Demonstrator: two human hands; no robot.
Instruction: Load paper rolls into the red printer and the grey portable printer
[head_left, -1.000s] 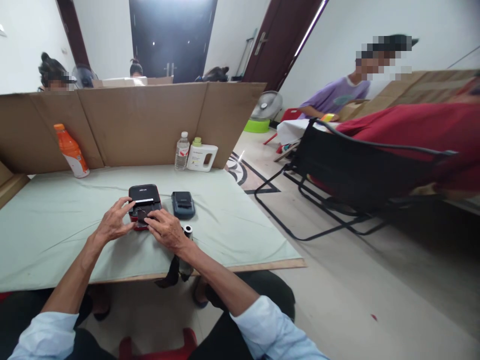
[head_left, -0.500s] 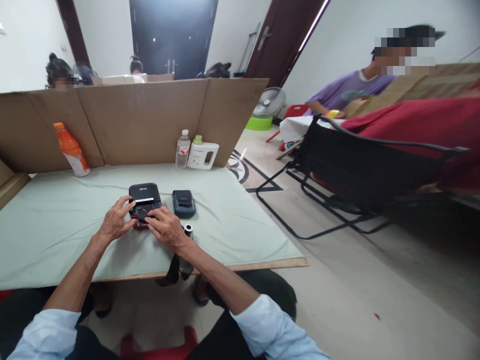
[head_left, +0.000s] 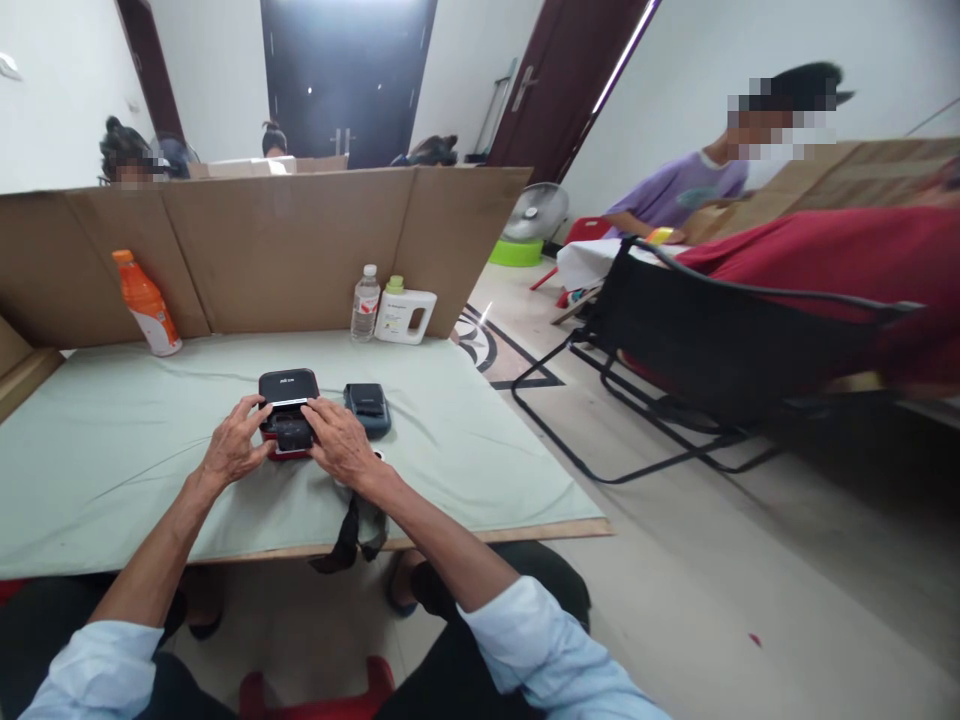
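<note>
On the pale green cloth stands a small black-and-red label printer (head_left: 289,384), its lid raised and its dark inner compartment facing me. My left hand (head_left: 234,440) grips its left side, with the fingers near the lid's hinge and the thumb low at the front. My right hand (head_left: 341,440) holds the opposite side, its fingertips on the right edge by the opening. Just right of the printer lies a dark blue-black device (head_left: 367,408). A roll with a black strip (head_left: 349,535) hanging over the table edge is partly hidden under my right wrist.
A cardboard screen (head_left: 292,250) closes off the table's back. Before it stand an orange bottle (head_left: 148,305), a clear water bottle (head_left: 365,305) and a white jug (head_left: 405,315). To the right are a black folding chair (head_left: 720,340), a fan (head_left: 534,212) and a person in purple (head_left: 675,190).
My right hand has moved from the front of the printer's open compartment to its right edge. The left hand stays in place, and the white-ended roll is now more hidden.
</note>
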